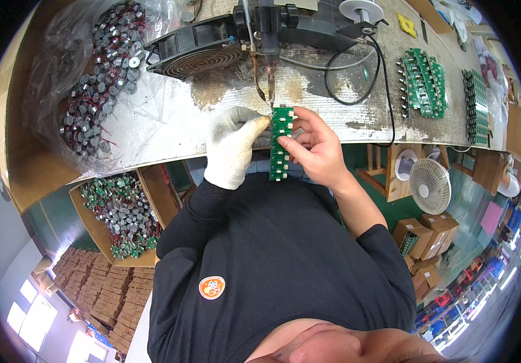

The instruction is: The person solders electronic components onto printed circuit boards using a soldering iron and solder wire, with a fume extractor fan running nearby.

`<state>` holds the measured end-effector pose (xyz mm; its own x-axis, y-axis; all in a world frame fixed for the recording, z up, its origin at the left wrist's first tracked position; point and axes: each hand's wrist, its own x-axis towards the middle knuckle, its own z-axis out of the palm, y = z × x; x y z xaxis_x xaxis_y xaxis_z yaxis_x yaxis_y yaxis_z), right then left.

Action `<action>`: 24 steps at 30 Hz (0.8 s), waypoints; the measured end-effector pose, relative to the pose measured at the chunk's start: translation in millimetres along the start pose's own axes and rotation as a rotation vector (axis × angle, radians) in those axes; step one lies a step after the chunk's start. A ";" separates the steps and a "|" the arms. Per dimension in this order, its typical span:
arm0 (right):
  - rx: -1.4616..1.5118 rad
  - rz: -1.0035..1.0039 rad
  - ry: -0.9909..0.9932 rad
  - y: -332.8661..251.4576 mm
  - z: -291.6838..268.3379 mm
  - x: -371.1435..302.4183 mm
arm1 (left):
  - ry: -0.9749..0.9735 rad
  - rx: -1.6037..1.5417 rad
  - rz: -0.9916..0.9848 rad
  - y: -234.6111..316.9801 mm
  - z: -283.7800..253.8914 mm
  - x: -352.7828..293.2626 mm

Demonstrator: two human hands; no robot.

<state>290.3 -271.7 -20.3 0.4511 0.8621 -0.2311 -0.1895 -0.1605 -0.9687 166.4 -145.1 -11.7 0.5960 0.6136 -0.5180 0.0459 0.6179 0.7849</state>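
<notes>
We're mid-piece, by our read. The green board strip (279,156) stands lengthwise in front of us at the near side of the bench (169,130), its far end right under the soldering iron (270,81). Can't tell if the tip touches it.

Grip: our bare right hand (321,154) has the strip pinched, thumb on the face, fingers at the right edge. Our gloved left hand (233,148) is curled, thumb tip at the strip's upper left edge; can't tell whether it pinches the strip, something small, or just braces.

Done: pale connectors sit along the strip's right side. No red leads we can make out on it, so we'd call this strip early on. The floor carton (146,259) at lower left has boards and metal cylinders mixed together; we'd judge that's finished output, but can't confirm joints from here.

Left: plenty. Big heap of silver cylinders with red leads (100,81) in the plastic-lined box on the left. On the right, one spread of green boards (425,85) plus another row of boards (477,109) beside it. We can't count either, and can't tell whether those boards are worked or waiting.
</notes>
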 end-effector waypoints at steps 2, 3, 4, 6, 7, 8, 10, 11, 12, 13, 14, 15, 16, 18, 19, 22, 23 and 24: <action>-0.005 -0.008 0.000 -0.4 3.1 1.9 | 0.009 0.030 0.018 1.9 -2.6 0.4; -0.006 -0.018 -0.006 -1.5 5.3 4.3 | 0.024 0.063 0.040 4.5 -4.3 -0.2; 0.034 0.017 -0.010 -3.6 5.9 3.8 | 0.024 0.071 0.054 5.6 -3.7 -1.6; 0.117 0.100 -0.011 -6.8 2.3 -0.1 | 0.018 0.026 0.020 7.9 -0.7 -4.1; 0.143 0.122 0.001 -6.7 1.6 1.0 | 0.030 0.129 0.141 4.7 -5.2 -2.2; 0.134 0.143 0.041 -6.1 -0.8 1.8 | 0.045 0.165 0.150 8.5 -9.9 -1.9; 0.172 0.164 0.032 -14.2 -7.6 4.6 | 0.170 0.426 0.369 16.0 -26.6 -4.0; 0.191 0.191 0.069 -16.9 -6.2 7.7 | 0.276 0.504 0.422 22.1 -40.8 -3.6; 0.214 0.174 0.050 -19.0 -8.4 9.4 | 0.376 0.571 0.471 26.4 -56.5 -1.6; 0.180 0.132 0.044 -17.1 -8.8 9.8 | 0.491 0.647 0.574 33.2 -74.4 5.0; 0.143 0.091 0.042 -13.1 -8.5 10.0 | 0.546 0.657 0.735 39.3 -91.6 8.4; 0.156 0.084 0.000 -7.7 -10.7 10.0 | 0.629 0.732 0.698 47.9 -108.6 12.5; 0.159 0.073 0.002 -7.4 -8.3 9.1 | 0.674 0.817 0.805 58.8 -121.1 17.9; 0.164 0.068 0.009 -8.1 -3.3 9.0 | 0.763 1.081 0.832 80.1 -129.6 20.0; 0.159 0.058 -0.001 -7.3 -2.6 8.9 | 0.779 1.197 0.756 88.1 -133.1 24.6; 0.133 0.055 -0.003 -7.0 -3.4 9.2 | 0.791 1.441 0.695 98.4 -139.9 44.8; 0.126 0.049 -0.011 -8.5 -1.9 9.3 | 0.816 1.477 0.601 97.1 -138.7 47.7; 0.131 0.051 0.000 -9.0 -1.0 8.8 | 0.828 1.513 0.510 100.7 -131.2 50.1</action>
<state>296.8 -263.1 -13.7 0.4379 0.8545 -0.2795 -0.3243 -0.1399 -0.9355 95.7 12.4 -3.3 0.2918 0.9344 0.2042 0.9052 -0.3388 0.2566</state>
